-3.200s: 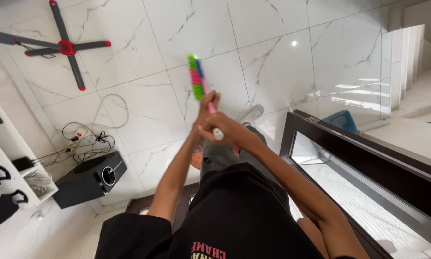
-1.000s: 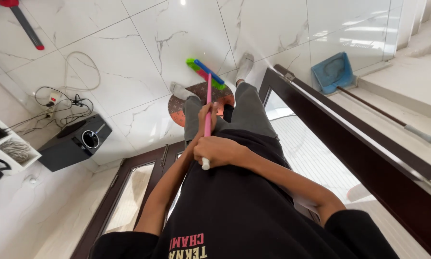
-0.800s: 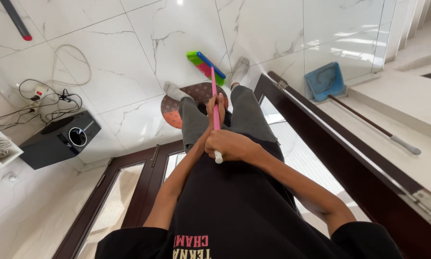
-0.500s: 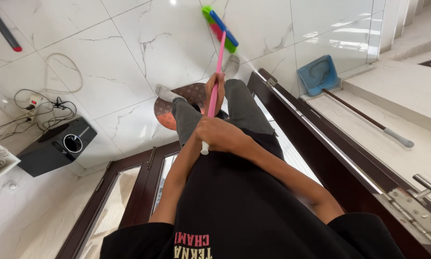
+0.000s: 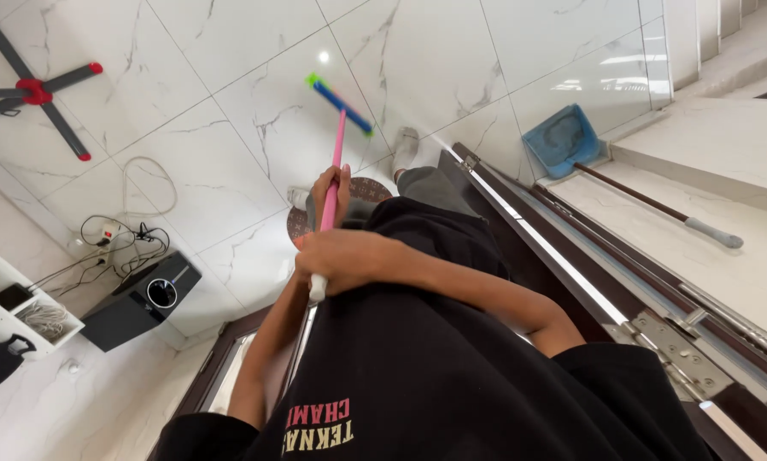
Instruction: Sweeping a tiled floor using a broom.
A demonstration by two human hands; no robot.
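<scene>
From my head camera, I hold the broom straight ahead at twelve o'clock, its head out on the floor. My right hand grips the near end of the stick; my left hand sits just beyond it. A mat lies under my feet. At two o'clock a dustpan rests by the door frame, which runs along my right. At nine o'clock sits a speaker, cables just behind it. A stand lies at ten o'clock.
</scene>
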